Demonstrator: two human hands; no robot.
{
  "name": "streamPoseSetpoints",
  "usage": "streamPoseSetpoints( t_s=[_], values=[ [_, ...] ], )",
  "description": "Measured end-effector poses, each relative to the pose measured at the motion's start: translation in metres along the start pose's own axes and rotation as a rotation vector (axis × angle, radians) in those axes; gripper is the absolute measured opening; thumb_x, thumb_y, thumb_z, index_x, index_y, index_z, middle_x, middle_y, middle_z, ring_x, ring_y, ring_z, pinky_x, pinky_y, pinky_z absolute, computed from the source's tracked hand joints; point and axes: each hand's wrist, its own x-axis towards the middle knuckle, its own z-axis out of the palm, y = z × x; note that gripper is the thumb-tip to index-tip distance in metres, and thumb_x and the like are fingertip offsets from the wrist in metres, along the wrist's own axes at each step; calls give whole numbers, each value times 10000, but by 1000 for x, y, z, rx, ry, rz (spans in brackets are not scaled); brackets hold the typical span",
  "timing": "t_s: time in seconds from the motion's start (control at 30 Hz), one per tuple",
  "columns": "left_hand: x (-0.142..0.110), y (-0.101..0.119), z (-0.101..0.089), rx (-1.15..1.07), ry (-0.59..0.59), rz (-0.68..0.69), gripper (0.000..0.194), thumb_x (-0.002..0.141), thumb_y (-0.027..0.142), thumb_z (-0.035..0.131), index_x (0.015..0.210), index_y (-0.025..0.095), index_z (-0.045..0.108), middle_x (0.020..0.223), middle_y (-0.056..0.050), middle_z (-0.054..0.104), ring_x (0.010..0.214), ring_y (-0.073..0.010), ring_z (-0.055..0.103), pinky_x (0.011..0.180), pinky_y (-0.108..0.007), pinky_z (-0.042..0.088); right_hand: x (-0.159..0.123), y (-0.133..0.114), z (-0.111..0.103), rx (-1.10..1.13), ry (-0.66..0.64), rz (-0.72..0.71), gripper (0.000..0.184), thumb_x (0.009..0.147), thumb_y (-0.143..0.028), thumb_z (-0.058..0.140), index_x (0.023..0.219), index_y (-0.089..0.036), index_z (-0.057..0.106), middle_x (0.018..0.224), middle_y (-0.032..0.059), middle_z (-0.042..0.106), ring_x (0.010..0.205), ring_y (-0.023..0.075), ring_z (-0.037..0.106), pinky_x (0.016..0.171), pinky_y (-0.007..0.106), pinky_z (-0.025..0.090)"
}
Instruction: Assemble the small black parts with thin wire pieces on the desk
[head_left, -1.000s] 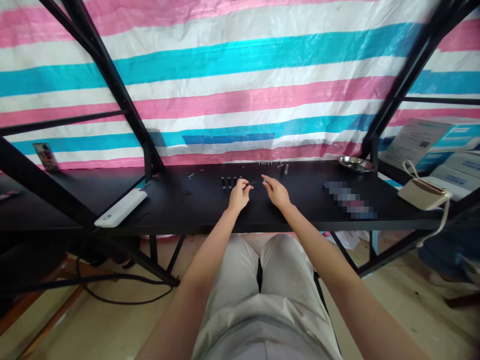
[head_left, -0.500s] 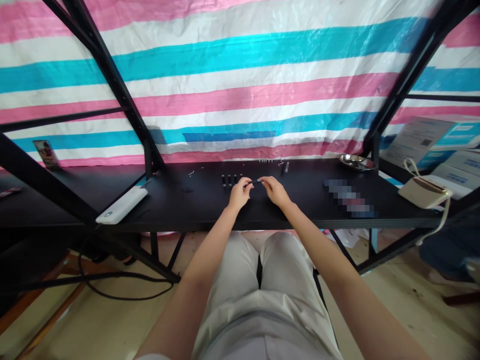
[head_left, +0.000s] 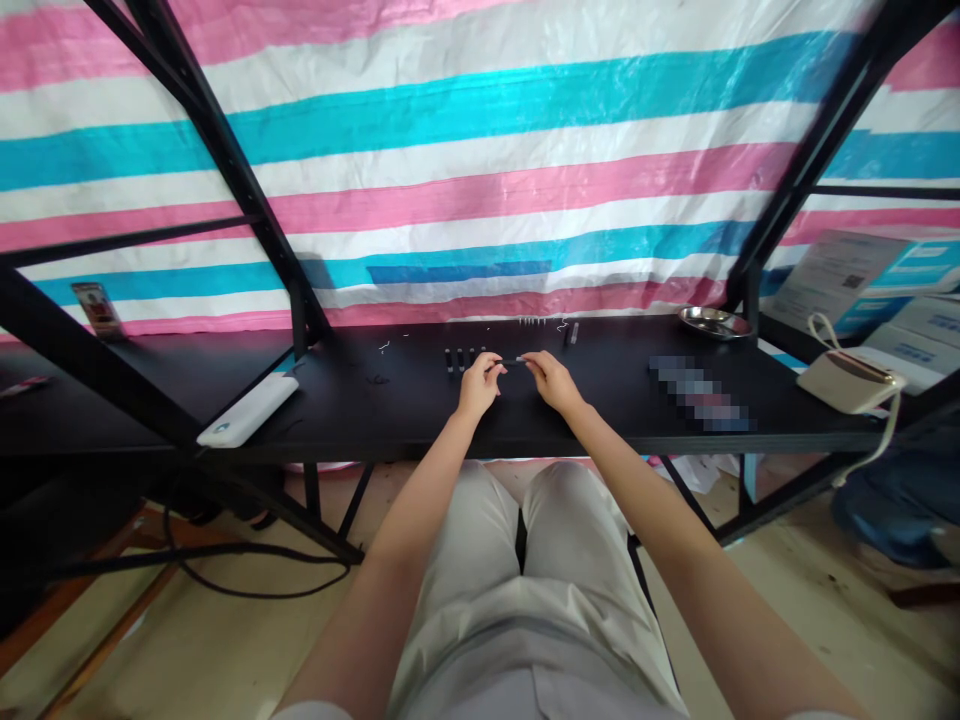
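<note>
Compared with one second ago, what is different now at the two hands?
The right hand moved slightly left, closing the gap; its fingertips now meet the small dark stick. The left hand keeps its hold on it. The row of dark pieces and the metal plate stayed in place.

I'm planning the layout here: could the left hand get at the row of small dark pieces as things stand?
Probably yes: the row is beside the left hand, nothing visible between, though that hand holds a slim dark piece.
</note>
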Motion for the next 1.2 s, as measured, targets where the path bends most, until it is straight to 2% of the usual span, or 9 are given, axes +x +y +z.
streamPoseSetpoints(
  t_s=[0.23, 0.73, 1.2],
  values=[
    [0, 0, 0, -24, 28, -3, 153, 844, 279, 464, 960, 187, 501, 815, -1, 664, 368, -41, 490, 408, -176, 397, 0, 2, 1, 9, 9, 9, 314, 933, -355, 333, 1072, -228, 584, 979, 77, 605, 895, 193, 586, 815, 337, 482],
    [0, 5, -3, -101, -57, -66, 151, 828, 243, 456, 955, 174, 501, 831, -6, 648, 367, -27, 488, 392, -161, 396, 0, 1, 0, 49, -23, -22, 316, 933, -345, 320, 1027, -216, 593, 933, 81, 571, 840, 187, 563, 796, 338, 478],
    [-1, 4, -2, -101, -56, -65, 191, 826, 310, 492, 943, 160, 513, 786, -9, 659, 354, -37, 488, 379, -171, 391, 1, -2, -1, 54, -17, -53, 303, 934, -342, 315, 1011, -202, 573, 922, 84, 568, 865, 188, 556, 813, 342, 472]
  ],
)
